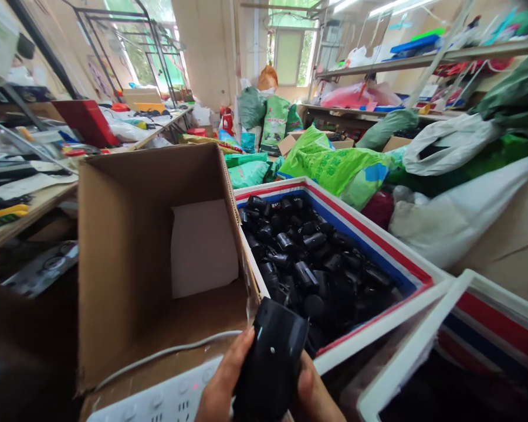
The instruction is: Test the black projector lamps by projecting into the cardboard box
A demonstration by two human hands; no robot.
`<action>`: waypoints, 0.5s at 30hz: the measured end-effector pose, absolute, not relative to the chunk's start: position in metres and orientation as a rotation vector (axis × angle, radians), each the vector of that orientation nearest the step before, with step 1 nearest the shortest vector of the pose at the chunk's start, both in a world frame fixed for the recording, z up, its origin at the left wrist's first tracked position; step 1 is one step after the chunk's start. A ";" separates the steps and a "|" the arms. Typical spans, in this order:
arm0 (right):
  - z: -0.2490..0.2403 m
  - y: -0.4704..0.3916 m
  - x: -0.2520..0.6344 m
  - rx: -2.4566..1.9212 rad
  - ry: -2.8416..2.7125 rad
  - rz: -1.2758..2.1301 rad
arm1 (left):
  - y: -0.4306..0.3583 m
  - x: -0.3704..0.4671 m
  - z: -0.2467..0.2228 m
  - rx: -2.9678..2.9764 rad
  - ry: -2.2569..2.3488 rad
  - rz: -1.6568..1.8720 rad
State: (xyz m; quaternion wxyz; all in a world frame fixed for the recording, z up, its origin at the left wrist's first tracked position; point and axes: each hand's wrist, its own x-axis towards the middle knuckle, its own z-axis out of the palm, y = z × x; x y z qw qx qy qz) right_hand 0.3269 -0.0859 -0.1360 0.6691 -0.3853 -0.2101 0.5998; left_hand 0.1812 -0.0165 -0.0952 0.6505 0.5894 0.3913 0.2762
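So both hands are on one thing here, a chunky black case (270,360) with a tiny pale dot on its face. It's at the bottom of the view, a bit right of center, tilted, with its top end pointing away from the person. The left hand (222,378) grips its left side, with a digit laid along the edge and the tip up near the top. The right hand (314,387) presses against the right side, mostly tucked behind the case. So the hands are about as far apart as the case is wide, pinching it between them. Can't tell how the rest of the fingers sit, since they're hidden underneath.

Just past it on the left there's an open cardboard box (123,275) with a pale sheet (205,249) inside, plus a white power strip (158,401) in front. On the right, a stripe-lined bin (372,234) is loaded with small black parts (305,275).
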 end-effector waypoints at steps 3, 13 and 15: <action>-0.121 -0.075 0.330 -0.728 -0.509 1.482 | -0.019 0.166 -0.082 1.154 0.769 0.618; -0.112 -0.060 0.307 -0.898 -0.353 1.168 | -0.027 0.164 -0.087 1.070 0.967 0.767; -0.112 -0.059 0.304 -0.973 -0.375 1.090 | -0.031 0.166 -0.091 1.005 0.956 0.776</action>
